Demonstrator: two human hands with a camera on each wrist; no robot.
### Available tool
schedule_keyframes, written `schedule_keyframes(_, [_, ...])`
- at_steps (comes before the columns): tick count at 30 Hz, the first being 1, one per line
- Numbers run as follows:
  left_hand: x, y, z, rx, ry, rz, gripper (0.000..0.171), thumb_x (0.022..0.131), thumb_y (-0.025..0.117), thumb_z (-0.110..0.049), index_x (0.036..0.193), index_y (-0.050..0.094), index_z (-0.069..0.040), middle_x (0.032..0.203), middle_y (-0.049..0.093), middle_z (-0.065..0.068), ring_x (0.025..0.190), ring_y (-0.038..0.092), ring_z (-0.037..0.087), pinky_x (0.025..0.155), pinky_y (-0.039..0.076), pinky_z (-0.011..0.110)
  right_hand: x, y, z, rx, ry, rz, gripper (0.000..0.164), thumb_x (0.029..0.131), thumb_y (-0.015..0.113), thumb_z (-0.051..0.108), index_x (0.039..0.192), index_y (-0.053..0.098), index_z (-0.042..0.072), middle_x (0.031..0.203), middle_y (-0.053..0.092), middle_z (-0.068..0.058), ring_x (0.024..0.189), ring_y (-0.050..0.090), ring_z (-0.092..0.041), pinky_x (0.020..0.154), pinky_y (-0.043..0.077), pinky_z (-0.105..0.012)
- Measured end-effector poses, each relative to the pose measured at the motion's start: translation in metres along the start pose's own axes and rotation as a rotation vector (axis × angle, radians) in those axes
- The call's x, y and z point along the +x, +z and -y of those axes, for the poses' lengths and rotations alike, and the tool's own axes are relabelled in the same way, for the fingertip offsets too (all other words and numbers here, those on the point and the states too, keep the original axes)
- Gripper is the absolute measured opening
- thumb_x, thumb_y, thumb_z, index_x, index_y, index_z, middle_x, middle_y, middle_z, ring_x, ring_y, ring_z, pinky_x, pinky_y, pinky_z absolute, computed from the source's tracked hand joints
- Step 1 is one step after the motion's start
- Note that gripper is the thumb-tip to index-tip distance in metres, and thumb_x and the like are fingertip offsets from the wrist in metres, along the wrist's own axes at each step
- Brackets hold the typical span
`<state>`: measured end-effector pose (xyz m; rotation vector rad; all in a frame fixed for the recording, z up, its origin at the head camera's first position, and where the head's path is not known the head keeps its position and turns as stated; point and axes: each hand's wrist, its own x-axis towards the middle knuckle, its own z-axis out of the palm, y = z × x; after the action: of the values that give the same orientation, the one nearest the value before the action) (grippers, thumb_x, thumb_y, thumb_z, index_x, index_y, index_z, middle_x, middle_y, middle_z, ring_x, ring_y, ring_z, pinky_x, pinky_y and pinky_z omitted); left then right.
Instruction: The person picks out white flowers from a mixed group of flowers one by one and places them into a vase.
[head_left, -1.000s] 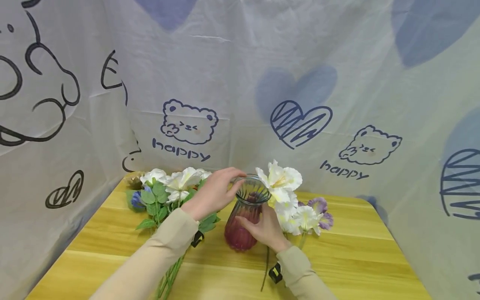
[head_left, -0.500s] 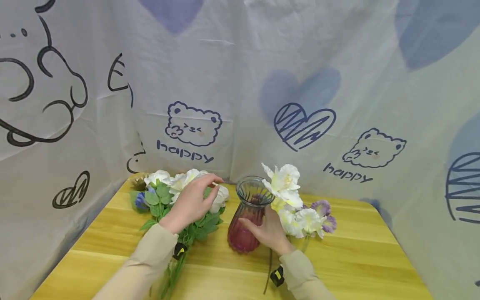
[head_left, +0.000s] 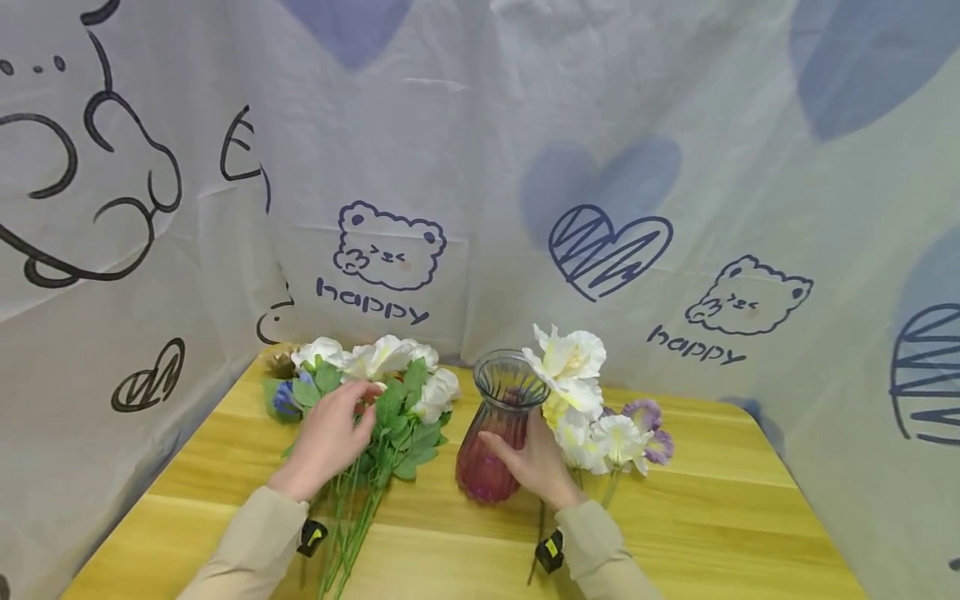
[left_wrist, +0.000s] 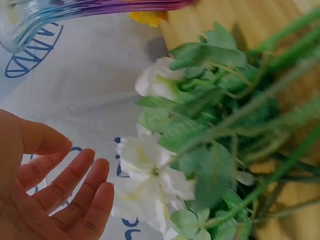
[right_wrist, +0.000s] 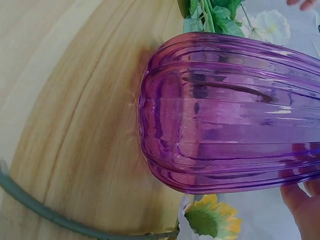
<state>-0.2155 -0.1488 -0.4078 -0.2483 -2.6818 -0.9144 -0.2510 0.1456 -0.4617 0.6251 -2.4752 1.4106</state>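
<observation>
A ribbed glass vase (head_left: 483, 467), clear grey at the flared top and purple-pink below, stands upright on the wooden table. My right hand (head_left: 542, 460) holds its right side, thumb across the front and fingers around the back; in the right wrist view the fingertips (right_wrist: 300, 202) show beside the glass. My left hand (head_left: 330, 437) hovers over a bunch of artificial flowers, with fingers loosely bent and nothing visible in them. That bunch has white blooms (head_left: 437, 396), green leaves (head_left: 405, 433), long stems and a blue flower (head_left: 285, 398).
Right of the vase lie white irises (head_left: 573, 367) and a purple flower (head_left: 643, 417). A yellow flower (right_wrist: 220, 215) shows beside the vase in the right wrist view. Each wrist wears a black strap (head_left: 551, 550). A printed white cloth (head_left: 487, 167) hangs behind the table (head_left: 712, 517).
My left hand has left the vase rim and moved left and down over the flower bunch. The right hand stays at the vase, which stands in the same place.
</observation>
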Motion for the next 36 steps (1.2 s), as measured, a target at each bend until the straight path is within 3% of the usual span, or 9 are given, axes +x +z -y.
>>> schedule_keyframes(5, [-0.007, -0.001, 0.009, 0.064, -0.027, 0.007, 0.023, 0.094, 0.058, -0.008, 0.115, 0.068, -0.005, 0.106, 0.072, 0.011, 0.082, 0.067, 0.022, 0.063, 0.053, 0.034, 0.000, 0.000, 0.002, 0.061, -0.004, 0.032, 0.080, 0.094, 0.073, 0.024, 0.156, 0.024, 0.009, 0.141, 0.058, -0.018, 0.121, 0.065, -0.032, 0.105, 0.053, -0.049])
schedule_keyframes(14, [-0.012, 0.006, 0.017, 0.128, -0.086, 0.140, 0.019, 0.095, 0.060, -0.011, 0.111, 0.068, -0.003, 0.105, 0.070, 0.013, 0.073, 0.060, 0.018, 0.063, 0.052, 0.037, 0.003, 0.000, -0.005, 0.114, -0.045, 0.060, 0.083, 0.095, 0.071, 0.024, 0.159, 0.017, 0.020, 0.149, 0.051, -0.014, 0.129, 0.060, -0.030, 0.110, 0.049, -0.048])
schedule_keyframes(19, [-0.015, 0.014, 0.022, 0.133, -0.121, 0.222, 0.022, 0.096, 0.063, -0.011, 0.115, 0.066, -0.002, 0.102, 0.065, 0.013, 0.063, 0.050, 0.017, 0.054, 0.042, 0.032, 0.002, 0.001, -0.005, 0.134, -0.044, 0.065, 0.085, 0.095, 0.071, 0.023, 0.159, 0.015, 0.020, 0.149, 0.050, -0.016, 0.129, 0.060, -0.032, 0.109, 0.049, -0.050])
schedule_keyframes(28, [-0.015, 0.034, 0.023, 0.190, -0.117, 0.279, 0.020, 0.093, 0.067, -0.011, 0.111, 0.069, -0.002, 0.103, 0.065, 0.014, 0.077, 0.058, 0.020, 0.062, 0.050, 0.037, -0.001, 0.001, -0.009, 0.135, -0.009, 0.058, 0.084, 0.094, 0.072, 0.019, 0.158, 0.018, 0.018, 0.149, 0.050, -0.017, 0.130, 0.059, -0.034, 0.111, 0.047, -0.052])
schedule_keyframes(36, [-0.013, 0.034, 0.025, 0.202, -0.115, 0.279, 0.015, 0.093, 0.067, -0.007, 0.105, 0.071, 0.000, 0.101, 0.066, 0.015, 0.080, 0.064, 0.026, 0.065, 0.055, 0.039, 0.001, 0.000, -0.006, 0.144, -0.042, 0.053, 0.083, 0.092, 0.073, 0.018, 0.157, 0.020, 0.016, 0.150, 0.050, -0.017, 0.133, 0.057, -0.031, 0.114, 0.045, -0.052])
